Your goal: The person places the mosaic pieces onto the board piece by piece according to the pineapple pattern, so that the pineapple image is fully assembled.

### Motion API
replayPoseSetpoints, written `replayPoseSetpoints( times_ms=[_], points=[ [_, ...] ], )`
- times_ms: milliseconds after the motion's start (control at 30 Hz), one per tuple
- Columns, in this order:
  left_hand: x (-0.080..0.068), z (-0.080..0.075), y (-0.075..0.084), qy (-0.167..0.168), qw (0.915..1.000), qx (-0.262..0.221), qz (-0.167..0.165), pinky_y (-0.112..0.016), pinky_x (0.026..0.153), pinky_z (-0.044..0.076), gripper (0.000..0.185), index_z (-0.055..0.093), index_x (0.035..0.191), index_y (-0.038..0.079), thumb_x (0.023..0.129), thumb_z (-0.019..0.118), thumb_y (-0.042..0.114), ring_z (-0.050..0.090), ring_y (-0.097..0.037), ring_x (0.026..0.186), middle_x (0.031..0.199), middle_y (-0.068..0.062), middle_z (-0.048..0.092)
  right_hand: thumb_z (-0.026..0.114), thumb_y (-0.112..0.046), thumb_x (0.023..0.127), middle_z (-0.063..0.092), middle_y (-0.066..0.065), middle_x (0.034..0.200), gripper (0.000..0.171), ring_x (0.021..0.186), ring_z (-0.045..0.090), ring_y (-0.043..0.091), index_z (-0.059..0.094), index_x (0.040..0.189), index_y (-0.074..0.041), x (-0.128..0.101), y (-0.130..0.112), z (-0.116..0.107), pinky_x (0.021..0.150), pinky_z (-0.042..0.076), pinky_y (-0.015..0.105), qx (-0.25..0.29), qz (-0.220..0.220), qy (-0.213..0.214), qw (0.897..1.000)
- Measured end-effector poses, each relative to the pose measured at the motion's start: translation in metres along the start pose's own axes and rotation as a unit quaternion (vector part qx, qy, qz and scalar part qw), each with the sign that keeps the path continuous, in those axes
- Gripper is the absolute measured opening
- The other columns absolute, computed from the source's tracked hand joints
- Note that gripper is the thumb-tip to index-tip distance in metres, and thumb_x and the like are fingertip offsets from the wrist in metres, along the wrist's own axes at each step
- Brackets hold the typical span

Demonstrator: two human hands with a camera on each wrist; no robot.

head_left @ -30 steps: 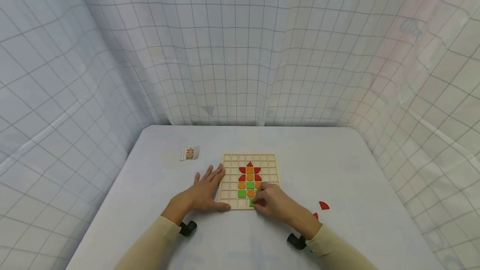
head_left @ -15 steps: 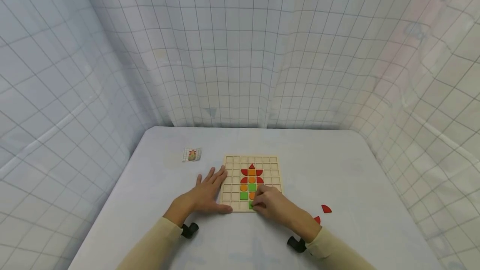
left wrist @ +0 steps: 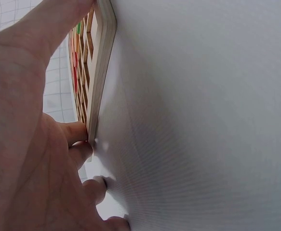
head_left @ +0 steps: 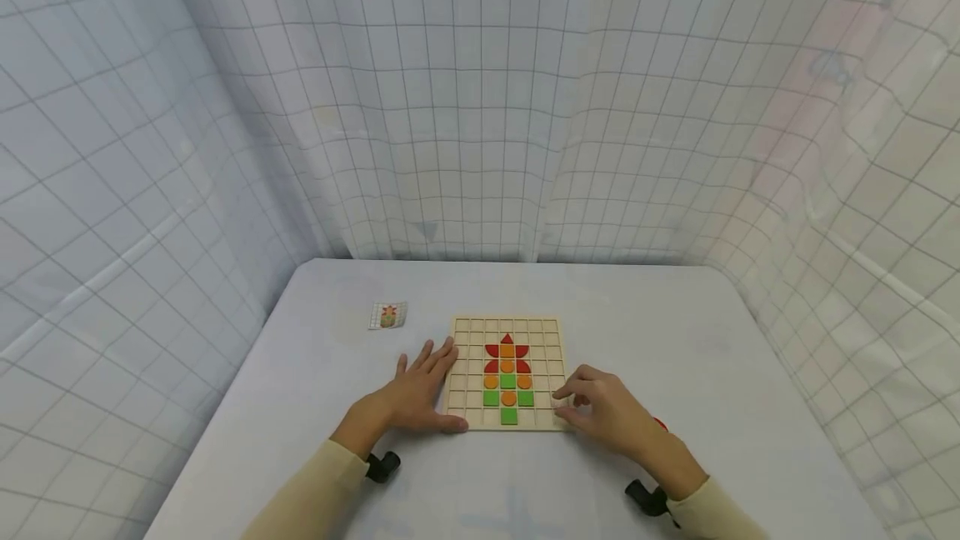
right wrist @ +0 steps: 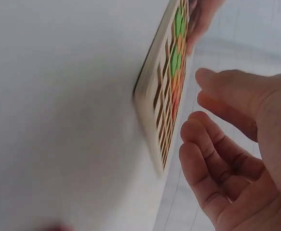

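The wooden grid board (head_left: 507,373) lies flat on the white table (head_left: 675,340), near its front middle. The left hand (head_left: 415,391) rests flat against the board's left edge, fingers straight, thumb at the near corner. The right hand (head_left: 609,408) hovers just beside the right edge, fingers loosely curled and holding nothing. A green square (head_left: 509,416) sits in the board's bottom row, below orange circles and red pieces. A small pattern card (head_left: 387,316) lies to the left.
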State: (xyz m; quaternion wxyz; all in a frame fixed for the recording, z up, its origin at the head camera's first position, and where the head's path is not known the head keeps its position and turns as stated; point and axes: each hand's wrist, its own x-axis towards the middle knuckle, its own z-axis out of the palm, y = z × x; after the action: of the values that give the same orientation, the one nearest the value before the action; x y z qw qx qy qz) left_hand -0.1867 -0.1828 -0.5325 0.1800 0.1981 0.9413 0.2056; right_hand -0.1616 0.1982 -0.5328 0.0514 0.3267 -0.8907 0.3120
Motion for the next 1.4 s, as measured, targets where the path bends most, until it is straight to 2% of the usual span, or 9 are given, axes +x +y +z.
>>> replayPoseSetpoints(
  times_ms=[200,367,467,600,767,967,1400],
  points=[
    [-0.002,-0.001,0.0,-0.004,1.0,-0.003,-0.009,-0.087,0.141,0.006,0.134,0.02,0.187,0.006,0.092,0.092,0.068,0.007,-0.049,0.185,0.199,-0.013,0.011,0.101,-0.013,0.092,0.079,-0.001,0.109,0.025,0.089,0.072,0.013,0.09,0.113,-0.013,-0.037,0.027,-0.031,0.073,0.062,0.026,-0.018,0.031,0.025,0.999],
    [-0.003,-0.003,0.001,-0.006,0.9999,-0.002,-0.01,-0.086,0.141,0.006,0.134,0.02,0.187,0.006,0.093,0.091,0.068,0.006,-0.049,0.185,0.199,-0.013,0.01,0.104,-0.029,0.09,0.075,-0.004,0.113,0.033,0.091,0.068,0.01,0.089,0.118,-0.019,-0.066,0.047,-0.052,0.075,0.059,0.025,-0.017,0.076,-0.002,0.997],
    [-0.004,-0.003,-0.001,-0.008,0.9999,-0.002,-0.012,-0.087,0.141,0.006,0.134,0.02,0.187,0.006,0.092,0.091,0.069,0.006,-0.049,0.185,0.199,-0.013,0.01,0.105,-0.034,0.088,0.071,-0.006,0.111,0.036,0.09,0.063,0.007,0.088,0.118,-0.021,-0.079,0.053,-0.058,0.075,0.055,0.023,-0.008,0.073,-0.021,0.997],
    [-0.004,-0.002,-0.001,-0.008,0.9999,-0.003,-0.014,-0.087,0.141,0.006,0.135,0.02,0.187,0.007,0.092,0.092,0.069,0.006,-0.048,0.185,0.199,-0.013,0.01,0.108,-0.032,0.085,0.068,-0.011,0.109,0.037,0.089,0.059,0.002,0.088,0.115,-0.025,-0.091,0.059,-0.057,0.074,0.053,0.022,0.001,0.05,-0.035,0.998],
    [-0.003,-0.001,-0.001,-0.003,0.9999,0.0,-0.012,-0.086,0.141,0.006,0.135,0.02,0.187,0.007,0.091,0.091,0.07,0.006,-0.048,0.185,0.199,-0.012,0.011,0.109,-0.03,0.084,0.069,-0.012,0.108,0.035,0.088,0.056,-0.001,0.089,0.112,-0.026,-0.096,0.062,-0.055,0.072,0.052,0.021,0.015,0.033,-0.044,0.998],
    [0.0,0.0,-0.002,-0.002,1.0,0.0,-0.01,-0.086,0.141,0.006,0.135,0.019,0.187,0.008,0.091,0.091,0.071,0.006,-0.047,0.185,0.199,-0.011,0.01,0.106,-0.023,0.086,0.073,-0.012,0.104,0.028,0.087,0.06,0.001,0.089,0.109,-0.024,-0.095,0.063,-0.055,0.072,0.053,0.021,0.03,0.006,-0.035,0.999],
    [0.001,0.0,0.0,-0.007,0.9999,-0.002,-0.008,-0.086,0.141,0.005,0.134,0.02,0.187,0.007,0.092,0.092,0.068,0.005,-0.048,0.185,0.199,-0.013,0.01,0.102,-0.022,0.092,0.074,-0.015,0.104,0.02,0.093,0.066,-0.002,0.089,0.107,-0.025,-0.086,0.063,-0.053,0.079,0.06,0.023,0.043,0.016,-0.074,0.996]
  ],
)
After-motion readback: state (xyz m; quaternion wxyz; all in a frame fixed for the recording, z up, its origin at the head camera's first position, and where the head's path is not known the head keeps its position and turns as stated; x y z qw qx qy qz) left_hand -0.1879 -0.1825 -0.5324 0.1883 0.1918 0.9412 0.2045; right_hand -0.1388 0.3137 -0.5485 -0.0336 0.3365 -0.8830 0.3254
